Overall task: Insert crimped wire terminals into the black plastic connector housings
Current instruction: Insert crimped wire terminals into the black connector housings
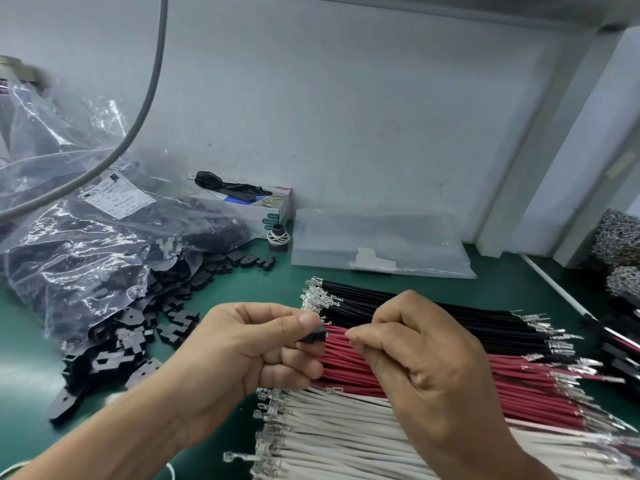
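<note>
You have two hands in view: left hand (pixel 249 348), right hand (pixel 415 355). One black housing (pixel 313 336) sits between them. Three wire bundles lie side by side: black wires (pixel 433 315) behind the red wires (pixel 349 365), white wires (pixel 339 431) in front of them. Left of the red wires: one clear bag (pixel 86 230) of housings, spilled loose pieces too many to count. Behind it, one open box (pixel 273 209).

A white paper label (pixel 111 197) sticks on the big clear plastic bag of black parts (pixel 86 244) — its printed lines are too small and blurred to read. The small white cardboard box (pixel 273 213) has coloured marks on its side — also not readable.
</note>
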